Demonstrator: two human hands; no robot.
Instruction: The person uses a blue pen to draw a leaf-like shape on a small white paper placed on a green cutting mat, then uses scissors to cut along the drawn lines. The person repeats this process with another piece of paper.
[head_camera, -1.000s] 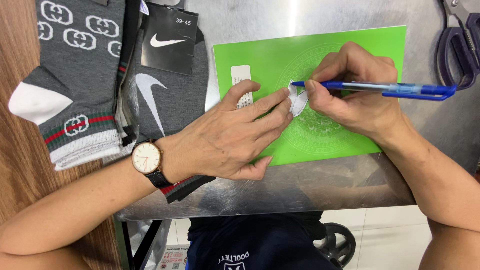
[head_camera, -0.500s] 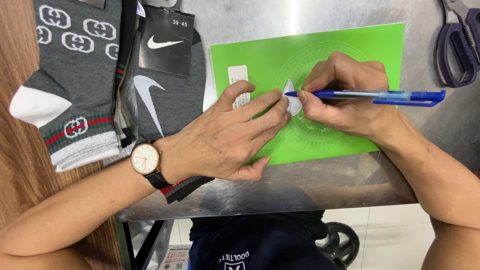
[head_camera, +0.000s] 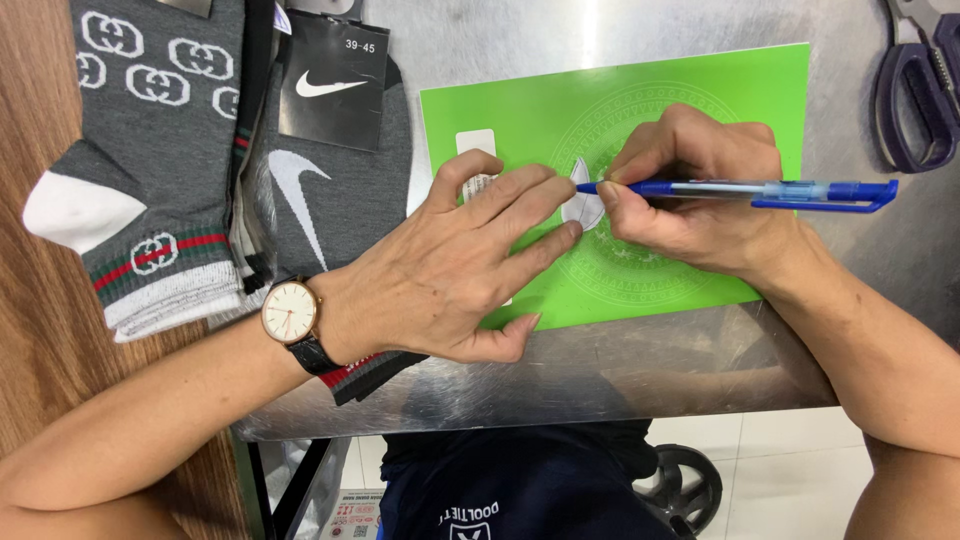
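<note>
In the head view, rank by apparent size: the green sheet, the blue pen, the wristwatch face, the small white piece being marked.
1. green sheet
2. blue pen
3 and 4. wristwatch face and small white piece: similar; the piece is partly hidden by fingers, so unranked.

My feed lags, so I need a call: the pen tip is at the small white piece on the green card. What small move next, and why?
Probably draw the blue pen tip along the white piece's edge. The right hand holds the tip at its top edge, while the left hand pins it flat on the green card.

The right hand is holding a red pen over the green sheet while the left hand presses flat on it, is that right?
Not quite: the head view shows the pen is blue, not red. The right hand holds it over the green sheet, and the left hand presses flat on it.
</note>
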